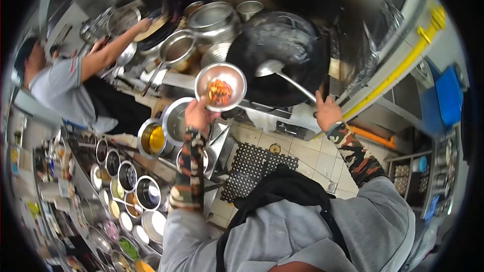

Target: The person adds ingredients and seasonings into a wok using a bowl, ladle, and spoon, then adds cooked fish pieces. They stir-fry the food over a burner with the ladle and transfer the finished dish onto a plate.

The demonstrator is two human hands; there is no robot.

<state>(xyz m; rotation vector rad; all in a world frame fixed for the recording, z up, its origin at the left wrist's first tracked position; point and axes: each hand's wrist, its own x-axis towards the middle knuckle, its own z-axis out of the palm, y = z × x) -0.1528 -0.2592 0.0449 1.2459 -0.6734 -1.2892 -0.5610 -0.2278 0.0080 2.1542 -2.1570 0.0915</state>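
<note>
- Stage, as judged: portion gathered, transfer not yet made. The chopped orange-red food [220,92] lies in the metal bowl [231,71]; no such pieces can be made out in the wok [247,53].
- Wok: on the stove, far and right of the bowl; pale sheen or steam inside, nature of contents not determinable.
- Outstanding, as judged: emptying the bowl and working the food with the ladle [271,67], whose head is over the wok.
- Left hand [197,116]: clamped on the bowl's near-left edge, thumb at the rim; forearm reaching straight forward.
- Right hand [328,113]: closed on the near end of the ladle handle; forearm angled forward and inward from the right.
- Hands well apart, wok-side edge of the bowl overlapping the wok in view.
</note>
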